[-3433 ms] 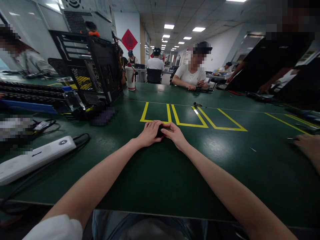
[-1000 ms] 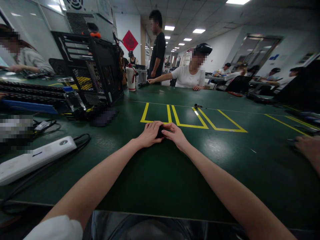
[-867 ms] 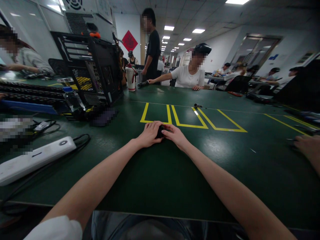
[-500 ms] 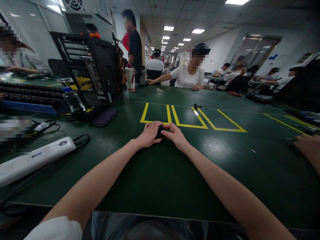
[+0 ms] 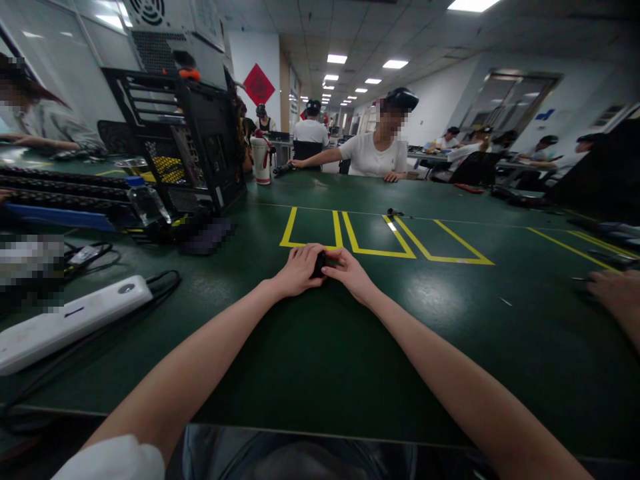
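Between my two hands is a small black object [image 5: 319,265], mostly covered by fingers, so its kind cannot be made out. My left hand [image 5: 300,269] wraps round its left side, with the fingers curled over it. From the other side, my right hand [image 5: 347,272] pinches at the object with thumb and fingers. Both hands rest low over the green tabletop [image 5: 330,360], just in front of the yellow tape outlines [image 5: 383,253].
On the left lie a white power strip [image 5: 75,323], a clear bottle [image 5: 149,202] and a black computer case [image 5: 200,140]. A paper cup [image 5: 261,160] stands beyond. Across the table sits a person [image 5: 380,150]; another person's hand [image 5: 617,297] is at the right edge.
My hands have stayed almost in place around the black object. The standing person in dark clothes at the back left is no longer in view.
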Demonstrator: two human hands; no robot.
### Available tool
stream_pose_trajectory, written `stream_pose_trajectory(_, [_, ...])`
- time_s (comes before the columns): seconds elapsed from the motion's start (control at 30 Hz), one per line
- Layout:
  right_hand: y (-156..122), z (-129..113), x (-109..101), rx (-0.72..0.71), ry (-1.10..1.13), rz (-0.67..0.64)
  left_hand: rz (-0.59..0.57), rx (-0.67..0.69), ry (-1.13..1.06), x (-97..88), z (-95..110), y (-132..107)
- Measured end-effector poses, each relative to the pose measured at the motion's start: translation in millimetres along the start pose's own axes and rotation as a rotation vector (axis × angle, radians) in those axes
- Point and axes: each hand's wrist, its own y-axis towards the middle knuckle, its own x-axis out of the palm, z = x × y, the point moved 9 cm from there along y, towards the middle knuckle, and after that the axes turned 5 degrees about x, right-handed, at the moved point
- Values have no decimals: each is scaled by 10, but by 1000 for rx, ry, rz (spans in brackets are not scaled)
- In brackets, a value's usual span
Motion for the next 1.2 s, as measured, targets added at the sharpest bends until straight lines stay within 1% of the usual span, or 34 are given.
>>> stream_pose_trajectory(0.2, [27,7,-51,14,-42,92,0,2,7,-13,3,4])
stream_pose_trajectory(0.33, [48,32,-23,27,-64,48,-2,-3,12,-9,-2,6])
stream_pose_trajectory(0.43, [28,22,0,9,-35,8,-7,-5,3,-4,-4,4])
stream_pose_trajectory(0.53, [-7,-20,8,-21,-14,-2,-8,-12,-8,-4,-8,2])
stream_pose_trajectory(0.67, [-24,-37,-19,-11,-52,50,2,-5,-3,-14,1,4])
stream_pose_trajectory(0.83, [23,5,-59,15,-63,103,11,-1,-5,-10,0,9])
stream_pose_trajectory(0.93, [52,42,-28,25,-80,61,9,-9,-6,0,-12,11])
stream_pose_trajectory(1.03, [42,20,16,-22,-73,15,3,-13,-10,7,-19,9])
stream_pose_trajectory(1.13, [5,-23,46,-67,-55,1,5,-14,-16,2,-19,6])
stream_pose_trajectory(1.2, [-15,-44,45,-79,-55,15,7,-11,-16,-2,-16,6])
